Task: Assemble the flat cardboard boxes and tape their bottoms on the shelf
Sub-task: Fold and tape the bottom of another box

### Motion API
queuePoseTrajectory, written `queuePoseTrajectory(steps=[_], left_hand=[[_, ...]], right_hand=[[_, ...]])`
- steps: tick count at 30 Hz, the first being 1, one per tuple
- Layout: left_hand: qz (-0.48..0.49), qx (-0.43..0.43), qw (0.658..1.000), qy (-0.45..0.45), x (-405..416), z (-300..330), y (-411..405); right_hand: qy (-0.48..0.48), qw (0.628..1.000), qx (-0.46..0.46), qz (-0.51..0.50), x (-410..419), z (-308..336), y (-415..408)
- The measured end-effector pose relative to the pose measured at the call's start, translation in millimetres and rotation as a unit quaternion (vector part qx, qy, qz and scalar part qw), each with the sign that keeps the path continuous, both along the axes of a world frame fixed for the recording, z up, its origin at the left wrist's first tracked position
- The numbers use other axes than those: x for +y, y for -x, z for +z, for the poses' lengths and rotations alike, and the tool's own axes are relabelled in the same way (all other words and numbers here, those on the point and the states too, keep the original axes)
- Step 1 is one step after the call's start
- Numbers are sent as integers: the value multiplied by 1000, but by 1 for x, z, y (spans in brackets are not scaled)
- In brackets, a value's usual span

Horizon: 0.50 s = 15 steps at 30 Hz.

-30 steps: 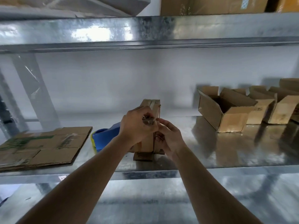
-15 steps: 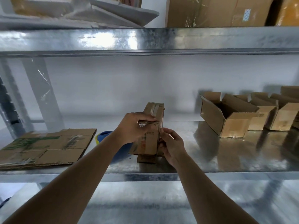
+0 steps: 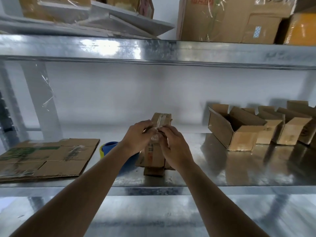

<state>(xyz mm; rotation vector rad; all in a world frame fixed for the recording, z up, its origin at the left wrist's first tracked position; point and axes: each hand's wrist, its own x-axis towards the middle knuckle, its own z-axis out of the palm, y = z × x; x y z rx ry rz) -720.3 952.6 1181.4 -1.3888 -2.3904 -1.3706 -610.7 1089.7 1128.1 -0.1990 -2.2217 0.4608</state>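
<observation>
A small cardboard box [image 3: 156,154] stands upside down on the metal shelf [image 3: 222,170], its taped bottom facing up. My left hand [image 3: 139,136] and my right hand [image 3: 172,142] meet at the box's near top edge, fingers curled on clear tape [image 3: 154,136] that runs over the bottom seam and down the front. A blue tape dispenser [image 3: 111,147] lies just left of the box, partly hidden by my left forearm. A stack of flat cardboard boxes [image 3: 46,157] lies at the shelf's left.
Several assembled open boxes [image 3: 239,129] stand in a row at the right of the shelf. The upper shelf beam [image 3: 153,50] carries large cartons and white boards. An upright post [image 3: 42,103] rises at the back left.
My right hand has risen from the box's side to its top edge, meeting the left hand on the tape. The view has tilted upward a little.
</observation>
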Motion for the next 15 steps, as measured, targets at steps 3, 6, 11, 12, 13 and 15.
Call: queuePoseTrajectory(steps=[3,6,11,12,13,15], left_hand=[[-1,-105,994,-34,4,-2,1],[20,-161,985,-53,13,1,-5],[73,-162,981,-76,22,0,-9],[74,-159,981,-84,21,-1,-9],[68,-156,981,-88,20,-1,-9],[54,-146,984,-87,21,-2,-6]], right_hand=[[-30,999,-38,2,0,4,-2],[-27,999,-46,6,1,9,-5],[-7,997,-83,1,-3,14,-10],[-11,996,-92,-5,-4,14,-12],[-17,995,-95,-11,-4,13,-14],[-26,996,-87,-22,-6,13,-16]])
